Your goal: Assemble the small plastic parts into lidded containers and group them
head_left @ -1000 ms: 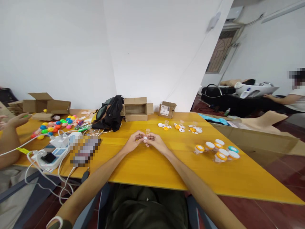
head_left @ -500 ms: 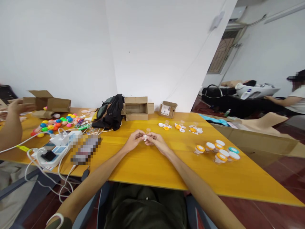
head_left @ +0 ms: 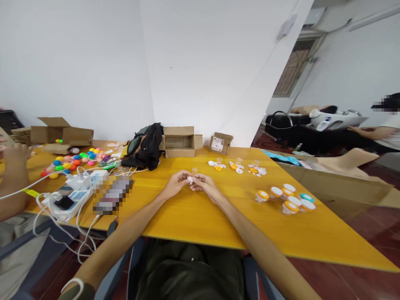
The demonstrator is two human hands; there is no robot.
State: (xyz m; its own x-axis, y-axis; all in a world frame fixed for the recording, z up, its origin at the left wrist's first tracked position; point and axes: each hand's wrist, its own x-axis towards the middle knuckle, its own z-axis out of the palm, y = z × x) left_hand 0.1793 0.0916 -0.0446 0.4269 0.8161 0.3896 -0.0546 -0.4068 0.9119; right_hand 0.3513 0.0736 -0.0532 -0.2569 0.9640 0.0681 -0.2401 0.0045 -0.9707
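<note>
Both my hands meet over the middle of the yellow table [head_left: 193,216]. My left hand [head_left: 175,184] and my right hand [head_left: 204,185] pinch a small white piece [head_left: 189,180] between their fingertips, fingers closed on it. Just behind them stands a small clear vial [head_left: 194,171]. Farther back lie small clear vials with loose white and orange caps [head_left: 237,166]. To the right stands a cluster of capped small jars [head_left: 287,198] with orange, white and teal lids.
A black bag [head_left: 145,146] and open cardboard boxes [head_left: 179,141] line the wall. Coloured balls [head_left: 71,160], a power strip with chargers and cables [head_left: 68,196] lie left. A neighbour's arm [head_left: 12,179] reaches over the table's left end. Another person sits far right.
My hands have stayed together on the small white piece, barely shifting. The neighbour's hand at the left rose and then drew back toward the table edge.
</note>
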